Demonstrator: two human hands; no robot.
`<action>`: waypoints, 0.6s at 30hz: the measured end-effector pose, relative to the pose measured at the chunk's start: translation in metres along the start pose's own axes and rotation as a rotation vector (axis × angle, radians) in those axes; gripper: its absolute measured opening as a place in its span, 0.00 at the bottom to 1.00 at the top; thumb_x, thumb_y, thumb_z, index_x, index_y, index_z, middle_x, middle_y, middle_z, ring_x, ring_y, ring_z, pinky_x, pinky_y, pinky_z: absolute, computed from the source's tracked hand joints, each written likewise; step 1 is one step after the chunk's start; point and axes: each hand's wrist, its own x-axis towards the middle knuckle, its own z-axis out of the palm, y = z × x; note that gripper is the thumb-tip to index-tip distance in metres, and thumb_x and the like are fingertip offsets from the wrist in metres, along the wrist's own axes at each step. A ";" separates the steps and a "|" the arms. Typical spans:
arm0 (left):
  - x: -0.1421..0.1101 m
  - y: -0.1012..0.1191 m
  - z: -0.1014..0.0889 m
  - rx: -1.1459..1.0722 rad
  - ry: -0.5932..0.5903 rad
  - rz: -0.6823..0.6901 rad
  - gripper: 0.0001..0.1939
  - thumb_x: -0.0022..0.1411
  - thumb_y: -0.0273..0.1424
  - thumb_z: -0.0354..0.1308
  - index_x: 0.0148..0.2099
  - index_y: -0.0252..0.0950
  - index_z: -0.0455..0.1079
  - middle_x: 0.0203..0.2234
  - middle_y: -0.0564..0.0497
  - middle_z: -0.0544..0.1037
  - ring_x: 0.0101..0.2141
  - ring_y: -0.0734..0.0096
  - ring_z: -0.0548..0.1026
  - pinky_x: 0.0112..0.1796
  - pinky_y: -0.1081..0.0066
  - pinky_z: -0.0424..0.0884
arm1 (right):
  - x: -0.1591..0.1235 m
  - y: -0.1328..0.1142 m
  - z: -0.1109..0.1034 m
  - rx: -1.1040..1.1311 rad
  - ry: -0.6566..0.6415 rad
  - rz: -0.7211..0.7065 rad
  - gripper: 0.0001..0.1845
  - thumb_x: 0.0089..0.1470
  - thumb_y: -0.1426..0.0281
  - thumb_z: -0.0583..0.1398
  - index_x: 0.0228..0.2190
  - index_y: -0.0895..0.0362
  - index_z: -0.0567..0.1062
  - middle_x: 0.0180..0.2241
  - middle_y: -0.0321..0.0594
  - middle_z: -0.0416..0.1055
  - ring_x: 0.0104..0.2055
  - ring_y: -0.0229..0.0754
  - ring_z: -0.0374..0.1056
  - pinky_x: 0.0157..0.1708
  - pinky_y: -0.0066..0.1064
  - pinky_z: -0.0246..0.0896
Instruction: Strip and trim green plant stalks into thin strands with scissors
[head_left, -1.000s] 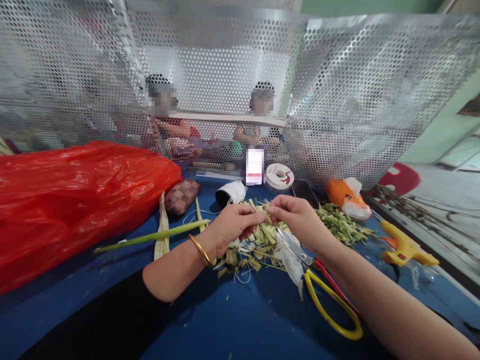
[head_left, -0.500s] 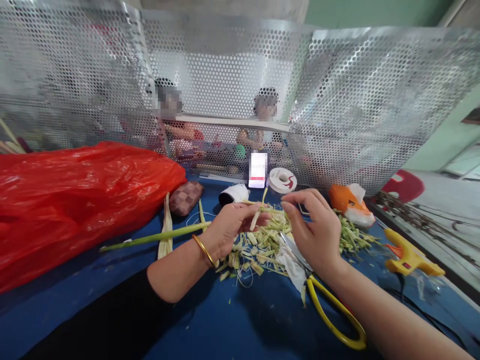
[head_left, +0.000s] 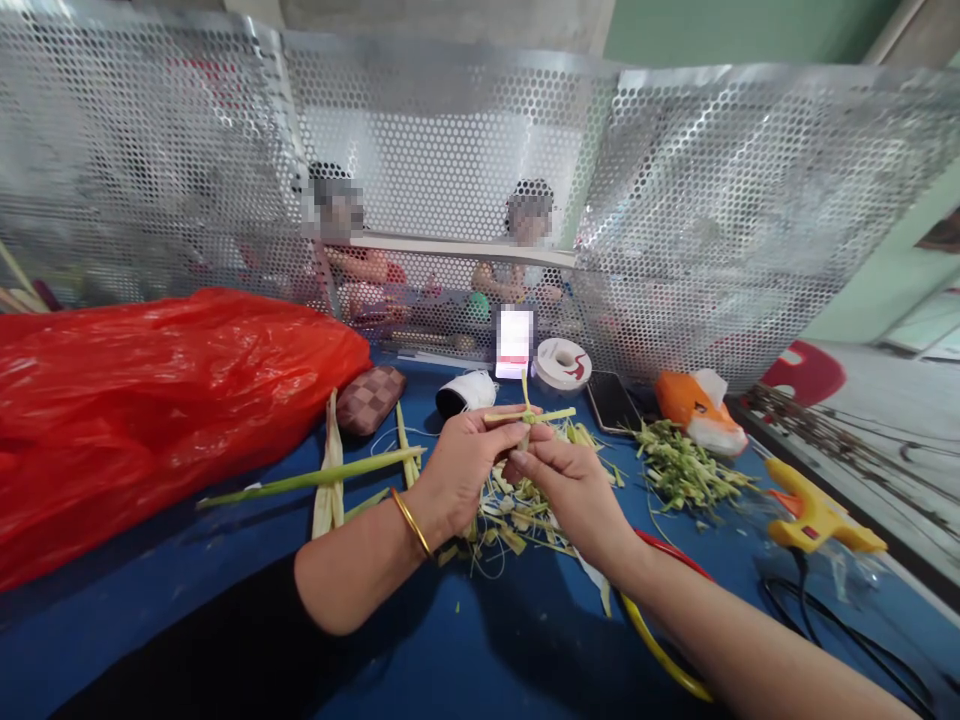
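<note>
Between my two hands is a small knot of pale green leaf strips, with strip ends sticking up, left and right. My left hand, with a gold bangle at the wrist, pinches it from the left side. The fingers of my right hand close on its lower part from the right. Beneath both hands lies a loose pile of cut leaf scraps. Scissors with yellow and red handles lie under my right forearm, their blades hidden.
A red plastic bag fills the left, beside a checkered pouch and a long green stalk. Behind stand a lit phone and a ribbon spool. To the right are a dark phone, tissue pack, green bundle and yellow glue gun.
My right hand moved off the knot, its fingers apart, then came back and gripped it from below. The knot now shows more clearly, its strips spread crosswise.
</note>
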 end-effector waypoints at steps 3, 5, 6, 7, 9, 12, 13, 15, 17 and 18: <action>-0.001 0.004 0.001 0.004 0.030 -0.017 0.12 0.50 0.23 0.62 0.40 0.28 0.76 0.25 0.45 0.79 0.22 0.76 0.71 0.23 0.76 0.61 | -0.001 0.003 -0.002 -0.105 -0.019 -0.081 0.14 0.54 0.68 0.56 0.18 0.57 0.73 0.21 0.36 0.69 0.26 0.37 0.64 0.29 0.29 0.57; -0.001 0.005 0.000 0.000 0.040 -0.013 0.11 0.48 0.22 0.62 0.37 0.27 0.76 0.25 0.45 0.79 0.24 0.74 0.72 0.25 0.76 0.63 | -0.002 0.005 -0.003 -0.192 -0.030 -0.142 0.15 0.54 0.69 0.56 0.18 0.57 0.71 0.20 0.35 0.67 0.25 0.37 0.62 0.28 0.29 0.56; -0.001 0.005 0.000 0.000 0.044 -0.011 0.10 0.48 0.21 0.62 0.37 0.27 0.76 0.25 0.45 0.79 0.24 0.74 0.73 0.26 0.76 0.63 | -0.003 0.005 -0.004 -0.229 -0.036 -0.173 0.15 0.55 0.69 0.56 0.18 0.57 0.70 0.20 0.35 0.67 0.26 0.37 0.62 0.28 0.29 0.56; -0.001 0.005 0.000 0.000 0.048 -0.010 0.10 0.48 0.21 0.62 0.36 0.27 0.76 0.24 0.45 0.79 0.25 0.74 0.73 0.26 0.76 0.64 | -0.003 0.005 -0.005 -0.259 -0.043 -0.205 0.16 0.55 0.70 0.56 0.17 0.57 0.69 0.20 0.35 0.66 0.26 0.37 0.61 0.29 0.29 0.55; -0.001 0.005 -0.001 0.000 0.059 -0.017 0.10 0.48 0.21 0.62 0.36 0.27 0.76 0.24 0.45 0.79 0.25 0.74 0.73 0.27 0.76 0.65 | -0.003 0.005 -0.005 -0.302 -0.053 -0.266 0.16 0.56 0.71 0.55 0.17 0.57 0.67 0.20 0.35 0.66 0.26 0.36 0.61 0.30 0.30 0.55; -0.002 0.005 -0.001 -0.004 0.066 -0.028 0.09 0.47 0.21 0.63 0.35 0.27 0.76 0.25 0.45 0.79 0.25 0.73 0.74 0.28 0.76 0.66 | -0.002 0.007 -0.005 -0.354 -0.056 -0.331 0.16 0.56 0.72 0.55 0.17 0.57 0.66 0.21 0.35 0.65 0.26 0.36 0.61 0.31 0.30 0.55; -0.002 0.005 -0.001 -0.007 0.067 -0.034 0.09 0.47 0.21 0.63 0.34 0.27 0.76 0.25 0.45 0.79 0.25 0.73 0.74 0.28 0.76 0.66 | -0.002 0.007 -0.005 -0.372 -0.051 -0.342 0.17 0.56 0.72 0.55 0.17 0.57 0.65 0.21 0.35 0.65 0.27 0.36 0.61 0.31 0.30 0.55; -0.001 0.006 -0.001 -0.007 0.068 -0.054 0.09 0.48 0.21 0.62 0.35 0.27 0.76 0.25 0.44 0.79 0.25 0.73 0.75 0.28 0.76 0.66 | -0.002 0.008 -0.003 -0.405 -0.041 -0.332 0.17 0.57 0.71 0.55 0.17 0.57 0.65 0.21 0.35 0.65 0.27 0.37 0.62 0.31 0.30 0.55; 0.000 0.007 -0.003 0.017 0.060 -0.087 0.11 0.49 0.22 0.62 0.38 0.29 0.75 0.25 0.45 0.80 0.23 0.73 0.74 0.26 0.75 0.66 | -0.003 0.006 -0.003 -0.441 -0.065 -0.271 0.17 0.57 0.70 0.54 0.17 0.56 0.66 0.19 0.35 0.66 0.24 0.36 0.61 0.27 0.29 0.53; 0.001 0.009 -0.005 0.036 0.051 -0.099 0.12 0.50 0.22 0.61 0.39 0.29 0.74 0.25 0.45 0.80 0.23 0.72 0.75 0.26 0.74 0.66 | -0.004 0.002 -0.004 -0.466 -0.095 -0.234 0.18 0.58 0.69 0.54 0.17 0.56 0.67 0.19 0.34 0.66 0.23 0.35 0.60 0.25 0.29 0.51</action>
